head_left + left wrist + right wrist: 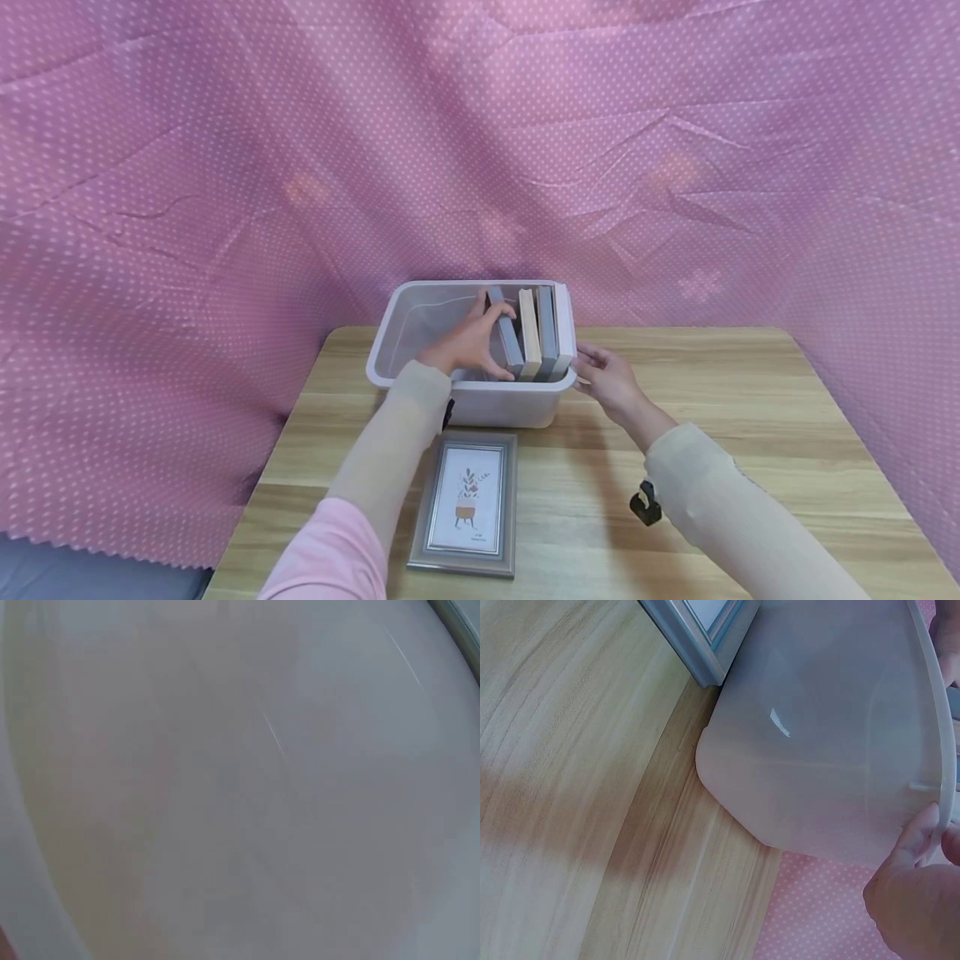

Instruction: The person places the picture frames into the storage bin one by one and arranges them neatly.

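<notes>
My left hand [468,340] reaches into a whitish plastic bin [502,404], its thumb and fingers spread round the two ends of a leaning grey picture frame [506,333]. To the right of that stand a cream frame [529,333], a blue-grey one [547,329] and a white one [562,329], all edge-up. My right hand [609,385] is at the bin's right end; in the right wrist view, thumb and fingers pinch its rim [943,735]. The left wrist view is filled by the bin's pale wall [247,780], with the left hand's grip out of sight.
Flat on the wooden table [712,467], in front of the bin, lies a silvery picture frame [465,500] with a potted-plant print. Pink dotted cloth [480,150] hangs behind the table and at both sides.
</notes>
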Tool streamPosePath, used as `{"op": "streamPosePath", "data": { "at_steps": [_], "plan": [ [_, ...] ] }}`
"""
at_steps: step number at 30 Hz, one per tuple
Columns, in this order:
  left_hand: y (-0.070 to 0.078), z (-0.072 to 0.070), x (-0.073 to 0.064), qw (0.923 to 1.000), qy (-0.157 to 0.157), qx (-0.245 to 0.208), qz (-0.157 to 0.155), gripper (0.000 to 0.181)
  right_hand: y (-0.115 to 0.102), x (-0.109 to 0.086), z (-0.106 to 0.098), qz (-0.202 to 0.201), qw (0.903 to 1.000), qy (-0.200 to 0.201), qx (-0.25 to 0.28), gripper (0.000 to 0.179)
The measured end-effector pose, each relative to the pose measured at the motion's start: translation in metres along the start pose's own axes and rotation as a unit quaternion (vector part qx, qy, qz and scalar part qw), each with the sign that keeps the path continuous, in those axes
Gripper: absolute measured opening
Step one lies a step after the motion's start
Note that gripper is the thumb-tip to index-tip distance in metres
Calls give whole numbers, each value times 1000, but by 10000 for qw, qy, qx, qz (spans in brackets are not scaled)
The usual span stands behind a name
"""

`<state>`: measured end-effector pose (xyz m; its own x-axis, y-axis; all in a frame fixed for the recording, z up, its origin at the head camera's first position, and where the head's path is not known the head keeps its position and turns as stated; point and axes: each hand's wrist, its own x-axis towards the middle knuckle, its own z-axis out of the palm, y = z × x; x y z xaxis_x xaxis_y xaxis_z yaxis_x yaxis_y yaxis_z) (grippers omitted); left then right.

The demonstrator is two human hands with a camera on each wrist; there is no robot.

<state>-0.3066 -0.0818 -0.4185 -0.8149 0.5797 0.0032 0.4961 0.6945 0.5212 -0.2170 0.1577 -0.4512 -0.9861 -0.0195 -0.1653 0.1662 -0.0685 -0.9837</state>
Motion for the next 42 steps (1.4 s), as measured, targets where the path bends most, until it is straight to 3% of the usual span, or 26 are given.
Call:
{"op": "streamPosePath", "data": {
  "at_steps": [15, 22, 31, 42],
  "plan": [
    [4, 1, 3, 9996, -246, -93, -49, 131, 1, 0, 0, -7, 9999, 11, 136, 47],
    [2, 2, 6, 9993, -376, -52, 9, 133, 1, -1, 1, -35, 10000, 25, 57, 46],
    [5, 3, 9, 9982, -438, 142, 393, 129, 1, -2, -2, -31, 10000, -51, 9, 48],
    [7, 3, 5, 9987, -456, 86, 231, 128, -2, -5, 0, -50, 10000, -59, 33, 47]
  ]
}}
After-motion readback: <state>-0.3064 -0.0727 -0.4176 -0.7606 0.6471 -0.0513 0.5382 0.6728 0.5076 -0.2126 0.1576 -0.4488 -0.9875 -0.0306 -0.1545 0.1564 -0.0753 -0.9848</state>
